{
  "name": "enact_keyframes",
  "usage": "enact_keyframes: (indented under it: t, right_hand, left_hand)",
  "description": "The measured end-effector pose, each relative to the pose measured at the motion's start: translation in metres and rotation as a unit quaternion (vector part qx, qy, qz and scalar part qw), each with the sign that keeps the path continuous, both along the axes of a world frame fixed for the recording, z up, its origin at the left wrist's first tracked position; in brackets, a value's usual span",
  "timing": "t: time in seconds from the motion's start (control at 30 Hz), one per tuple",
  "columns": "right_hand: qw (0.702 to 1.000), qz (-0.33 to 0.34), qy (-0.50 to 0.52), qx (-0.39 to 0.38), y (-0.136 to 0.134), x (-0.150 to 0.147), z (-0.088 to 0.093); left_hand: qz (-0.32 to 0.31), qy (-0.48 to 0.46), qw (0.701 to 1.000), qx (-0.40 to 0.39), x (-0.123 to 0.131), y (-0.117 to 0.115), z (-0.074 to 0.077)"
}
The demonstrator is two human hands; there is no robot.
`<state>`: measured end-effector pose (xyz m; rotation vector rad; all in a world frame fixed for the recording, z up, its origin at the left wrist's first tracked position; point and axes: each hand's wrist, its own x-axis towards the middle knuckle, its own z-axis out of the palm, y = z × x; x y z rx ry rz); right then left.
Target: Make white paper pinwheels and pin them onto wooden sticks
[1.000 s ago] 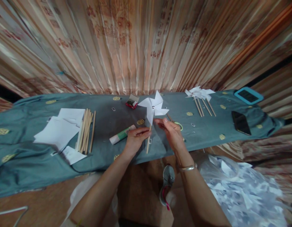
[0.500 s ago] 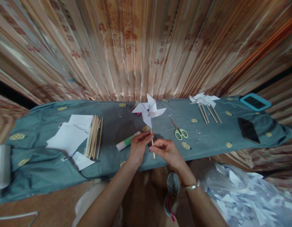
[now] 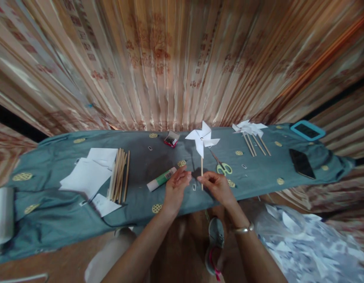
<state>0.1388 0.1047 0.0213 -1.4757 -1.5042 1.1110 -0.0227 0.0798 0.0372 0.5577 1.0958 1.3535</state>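
Observation:
A white paper pinwheel (image 3: 203,138) on a thin wooden stick stands upright in front of me, a shiny pin at its centre. My right hand (image 3: 218,188) pinches the lower part of that stick. Just left of it, my left hand (image 3: 176,189) is off the stick, fingers apart and holding nothing. Beside the left hand lies a green and white glue stick (image 3: 161,179). Green-handled scissors (image 3: 224,168) rest behind the right hand, partly covered by the pinwheel. A small red box of pins (image 3: 171,139) sits open farther back.
White paper squares (image 3: 86,173) and a bundle of wooden sticks (image 3: 119,173) lie at left. Several finished pinwheels (image 3: 250,127), a phone (image 3: 302,163) and a blue-framed device (image 3: 308,130) are at right. A bag of white paper pieces (image 3: 314,243) stands below the table's right edge.
My left hand has let go of the stick and opened. With the pinwheel in it, my right hand has moved to the right, and the pin box now shows fully.

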Motion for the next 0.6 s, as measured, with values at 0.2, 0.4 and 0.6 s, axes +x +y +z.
enact_keyframes:
  t: [0.2,0.4,0.6]
  right_hand:
    - [0.958,-0.033,-0.277,0.066,0.021,0.035,0.015]
    - [0.832,-0.073,-0.550,0.000,0.072,0.081,0.040]
    - [0.777,-0.113,-0.618,-0.050,0.115,0.136,0.041]
  left_hand:
    - [-0.020,-0.019,1.000,-0.003,0.005,-0.009,0.005]
    - [-0.046,-0.033,0.998,0.014,0.010,-0.016,0.005]
    - [-0.046,-0.015,0.999,0.007,0.010,-0.018,0.002]
